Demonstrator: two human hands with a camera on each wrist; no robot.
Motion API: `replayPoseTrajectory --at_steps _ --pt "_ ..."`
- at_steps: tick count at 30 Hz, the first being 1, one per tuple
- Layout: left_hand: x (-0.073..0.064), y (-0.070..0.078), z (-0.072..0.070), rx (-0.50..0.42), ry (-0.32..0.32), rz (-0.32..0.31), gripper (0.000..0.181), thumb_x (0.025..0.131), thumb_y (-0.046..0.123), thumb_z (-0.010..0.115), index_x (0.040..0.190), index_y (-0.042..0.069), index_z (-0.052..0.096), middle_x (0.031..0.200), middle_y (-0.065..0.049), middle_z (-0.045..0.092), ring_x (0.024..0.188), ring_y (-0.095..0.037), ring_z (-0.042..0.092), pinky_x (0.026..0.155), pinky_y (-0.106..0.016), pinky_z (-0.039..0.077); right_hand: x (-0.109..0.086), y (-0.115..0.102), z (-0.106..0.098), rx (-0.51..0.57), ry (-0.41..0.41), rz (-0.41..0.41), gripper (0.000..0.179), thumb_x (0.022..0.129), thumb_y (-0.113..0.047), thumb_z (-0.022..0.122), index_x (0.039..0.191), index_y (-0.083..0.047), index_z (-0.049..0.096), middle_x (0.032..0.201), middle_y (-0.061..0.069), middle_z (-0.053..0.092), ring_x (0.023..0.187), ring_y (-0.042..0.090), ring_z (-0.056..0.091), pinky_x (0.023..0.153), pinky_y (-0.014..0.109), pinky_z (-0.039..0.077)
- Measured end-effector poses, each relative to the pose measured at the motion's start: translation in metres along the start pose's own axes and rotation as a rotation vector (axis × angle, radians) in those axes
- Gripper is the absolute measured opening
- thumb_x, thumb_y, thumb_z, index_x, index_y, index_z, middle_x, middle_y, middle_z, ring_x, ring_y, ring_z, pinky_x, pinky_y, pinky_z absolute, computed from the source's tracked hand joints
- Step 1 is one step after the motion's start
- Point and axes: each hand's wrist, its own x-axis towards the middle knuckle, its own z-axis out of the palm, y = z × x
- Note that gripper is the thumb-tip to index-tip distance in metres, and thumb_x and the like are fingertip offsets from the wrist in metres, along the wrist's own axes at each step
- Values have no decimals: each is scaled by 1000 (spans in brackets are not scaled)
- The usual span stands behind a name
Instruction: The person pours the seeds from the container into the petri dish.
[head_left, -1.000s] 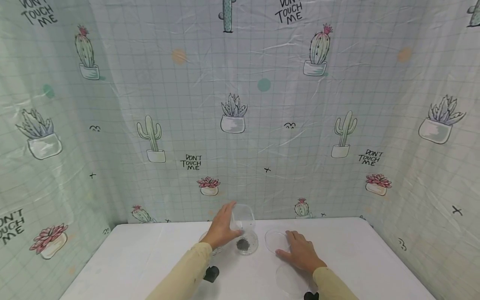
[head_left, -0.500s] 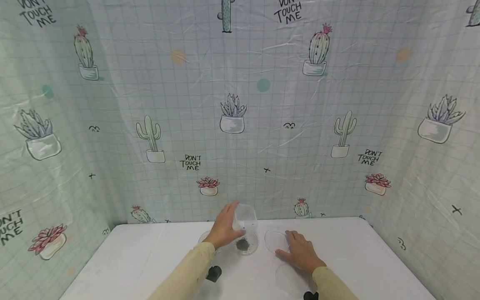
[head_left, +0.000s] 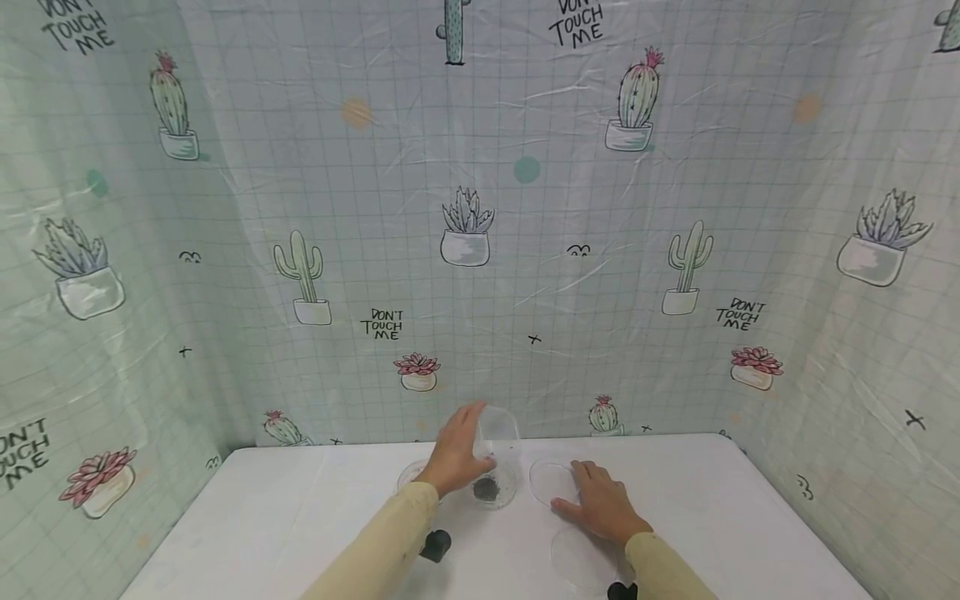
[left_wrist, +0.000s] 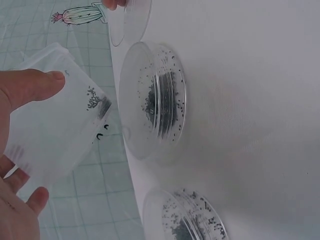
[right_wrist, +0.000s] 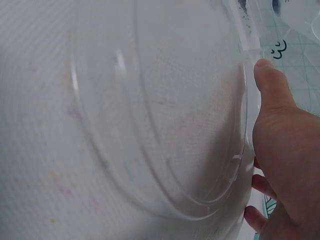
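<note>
My left hand grips a translucent squarish plastic container and holds it tilted, with dark grains gathered in its lower corner. Just under it stands a round petri dish with a pile of dark grains in the middle and more scattered around. A second petri dish with dark grains sits to its left, partly behind my left wrist in the head view. My right hand rests on the table with relaxed fingers, thumb and fingertips beside the rim of a clear round dish piece.
Another clear round piece lies nearer to me, left of my right wrist. A white table carries everything. Behind it hangs a cactus-print sheet. Dark heart-shaped pieces show near both forearms.
My left hand has moved slightly to the right with the tilted container, over the middle petri dish. The right hand has stayed still.
</note>
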Motion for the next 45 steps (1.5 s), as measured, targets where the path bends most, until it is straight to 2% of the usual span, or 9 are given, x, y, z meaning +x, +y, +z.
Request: replayPoseTrajectory --at_steps 21,31,45 --pt "0 10 7 40 26 48 92 73 17 84 149 21 31 146 -7 39 136 -29 40 112 -54 38 -2 -4 -4 -4 -2 -6 84 81 -60 66 137 -2 45 133 17 52 125 37 50 99 65 42" --pt "5 8 15 113 62 102 95 69 14 84 148 23 33 144 -7 40 135 -28 41 108 -53 42 -1 -3 -2 -12 0 -4 84 81 -62 65 137 -3 45 133 16 52 125 37 50 98 66 42" --pt "7 17 18 180 53 135 97 69 14 84 149 25 32 145 -4 40 136 -25 40 105 -46 45 0 -3 -2 -17 -7 -8 84 81 -61 65 137 -3 45 133 16 52 124 36 50 97 67 42"
